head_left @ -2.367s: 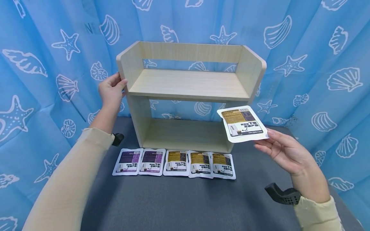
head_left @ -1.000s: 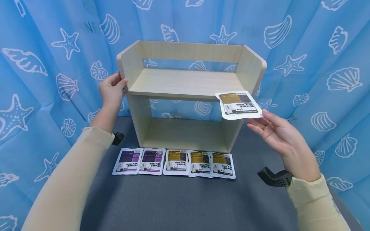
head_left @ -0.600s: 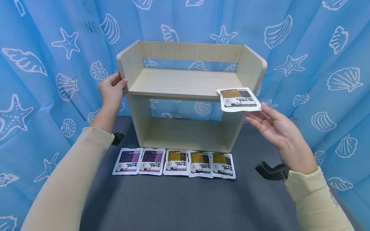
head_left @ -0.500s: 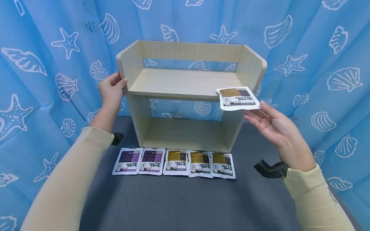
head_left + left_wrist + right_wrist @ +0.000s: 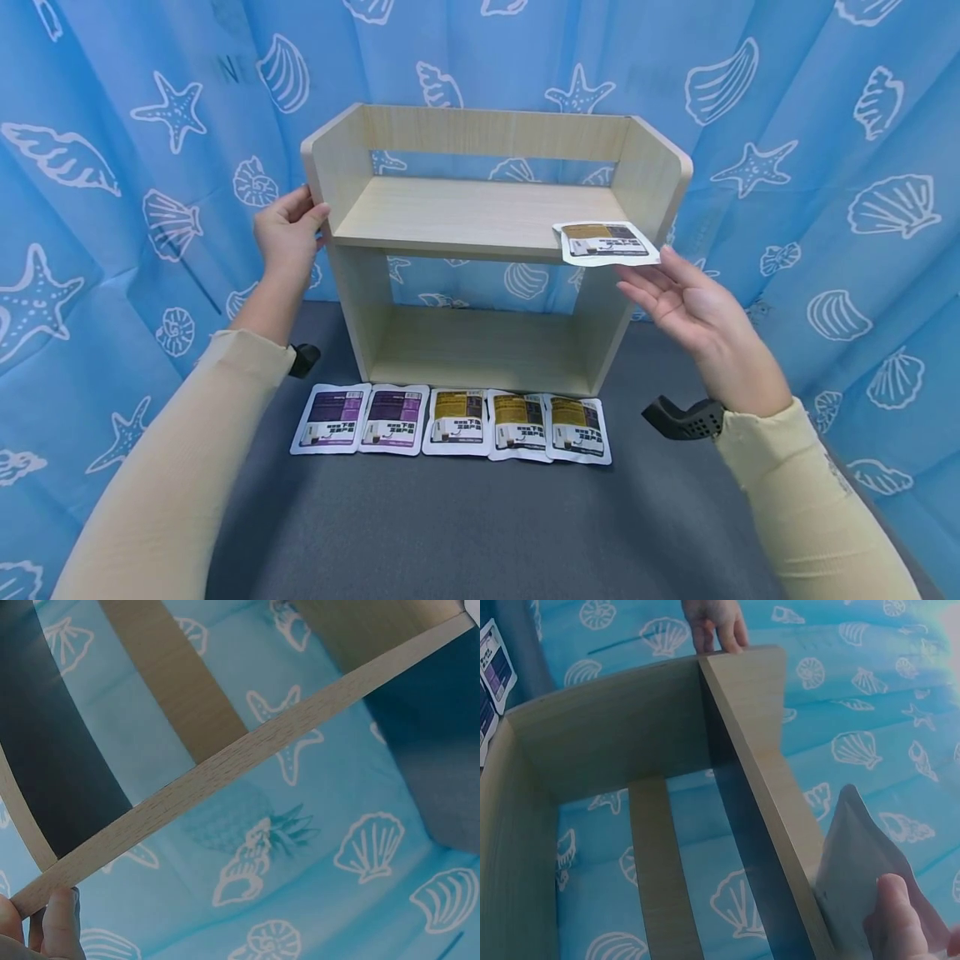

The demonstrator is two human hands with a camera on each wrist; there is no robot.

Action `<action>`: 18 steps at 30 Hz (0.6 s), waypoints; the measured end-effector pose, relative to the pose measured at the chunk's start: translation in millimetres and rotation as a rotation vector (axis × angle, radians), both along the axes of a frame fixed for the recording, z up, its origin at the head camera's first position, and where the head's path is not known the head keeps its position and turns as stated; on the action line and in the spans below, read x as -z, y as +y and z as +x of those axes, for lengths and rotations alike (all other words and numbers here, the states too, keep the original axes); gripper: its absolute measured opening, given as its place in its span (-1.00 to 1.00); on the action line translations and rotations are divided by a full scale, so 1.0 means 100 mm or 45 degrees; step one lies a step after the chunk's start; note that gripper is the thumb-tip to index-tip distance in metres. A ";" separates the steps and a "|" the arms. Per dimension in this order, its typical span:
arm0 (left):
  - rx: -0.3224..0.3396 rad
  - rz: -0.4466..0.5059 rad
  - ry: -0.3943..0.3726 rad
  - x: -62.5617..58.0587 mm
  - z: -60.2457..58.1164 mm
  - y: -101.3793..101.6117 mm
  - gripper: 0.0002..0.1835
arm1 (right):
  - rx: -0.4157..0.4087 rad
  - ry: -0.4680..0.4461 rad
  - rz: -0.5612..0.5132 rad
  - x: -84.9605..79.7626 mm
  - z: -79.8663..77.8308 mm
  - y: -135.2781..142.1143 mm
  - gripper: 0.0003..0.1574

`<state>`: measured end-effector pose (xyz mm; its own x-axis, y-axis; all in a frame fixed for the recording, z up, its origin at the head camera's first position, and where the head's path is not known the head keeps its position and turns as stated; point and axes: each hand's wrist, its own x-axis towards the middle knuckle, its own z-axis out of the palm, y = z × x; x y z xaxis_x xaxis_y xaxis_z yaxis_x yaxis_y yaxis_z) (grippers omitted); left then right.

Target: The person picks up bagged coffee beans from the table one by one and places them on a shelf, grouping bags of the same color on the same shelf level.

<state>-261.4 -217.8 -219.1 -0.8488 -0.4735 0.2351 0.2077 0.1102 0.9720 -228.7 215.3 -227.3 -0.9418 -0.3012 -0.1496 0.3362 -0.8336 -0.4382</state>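
A pale wooden two-tier shelf [image 5: 480, 212] stands on the dark table. My left hand [image 5: 288, 232] grips the front edge of its left side panel; fingertips [image 5: 61, 922] show at that edge in the left wrist view. With thumb and fingers my right hand [image 5: 693, 321] pinches one corner of a white-edged coffee sachet [image 5: 606, 242] with a brown and dark label. The sachet lies nearly flat in the air, its far side overlapping the right front of the upper board. Whether it touches the board I cannot tell. The right wrist view shows the sachet's plain underside [image 5: 855, 870].
In front of the shelf lies a row of sachets on the grey table [image 5: 450, 525]: two purple ones [image 5: 332, 419] at the left, three brown ones [image 5: 519, 427] to their right. A blue shell-patterned curtain [image 5: 495, 50] hangs behind and at both sides.
My right hand has raised the sachet and carried it forward and left, from beside the lower tier to the upper board's front edge; it now tilts flatter. My left hand stays put.
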 end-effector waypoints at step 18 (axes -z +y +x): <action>0.012 0.006 -0.004 0.00 0.01 -0.01 -0.55 | 0.121 -0.122 -0.050 -0.10 -0.14 -0.16 -0.09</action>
